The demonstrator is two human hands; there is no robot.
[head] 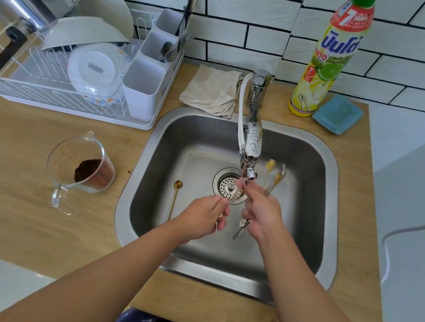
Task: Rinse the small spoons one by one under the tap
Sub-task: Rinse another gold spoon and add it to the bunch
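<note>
Over the steel sink [328, 162], my left hand [203, 220] pinches the handle of a small spoon whose bowl [233, 195] lies below the tap's outlet [250, 173], above the drain. My right hand [261, 213] grips a bunch of small spoons [274, 177]; their blurred bowls stick up to the right of the tap and their decorated handle ends [242, 224] hang below my palm. Its index finger reaches toward the outlet. One gold spoon [174, 199] lies on the sink floor at the left.
A glass measuring jug [80, 168] with brown grounds stands on the wooden counter left of the sink. Behind it is a dish rack [57, 97] with plates and a cutlery holder. A folded cloth [213, 90], a detergent bottle [331, 54] and a blue sponge [337, 114] sit behind the sink.
</note>
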